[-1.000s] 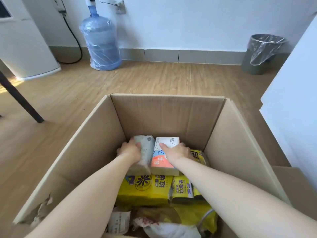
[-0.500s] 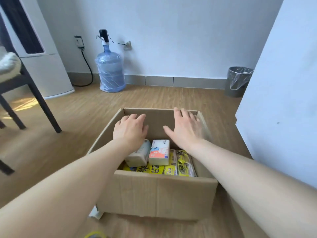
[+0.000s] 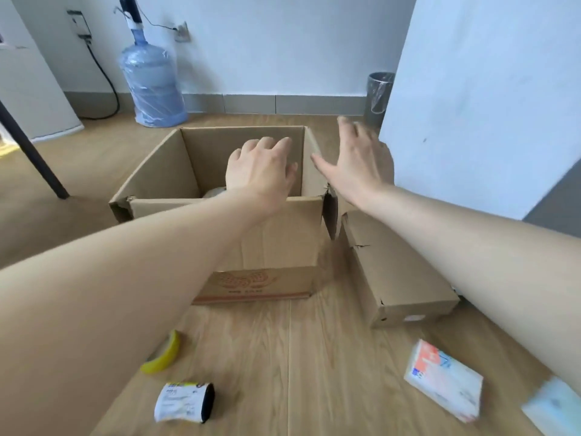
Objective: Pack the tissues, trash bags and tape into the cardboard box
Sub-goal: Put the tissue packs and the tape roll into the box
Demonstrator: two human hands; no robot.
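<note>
Two hands out over the cardboard box point(image 3: 273, 234), both empty: left hand point(image 3: 257, 171) loosely curled above the opening, right hand point(image 3: 355, 165) spread wide past the right wall. Not yet packed, on the near floor point(image 3: 314, 357): yellow tape point(image 3: 163, 357) and trash-bag roll point(image 3: 184, 402) near left, tissue pack point(image 3: 443, 377) near right. Likely snags: torn near-right corner splitting further under load; bag roll rolling away if nudged.

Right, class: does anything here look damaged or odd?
The cardboard box is torn at both near top corners, and the cardboard piece lying at its right shows a ragged crack near its inner edge.
</note>
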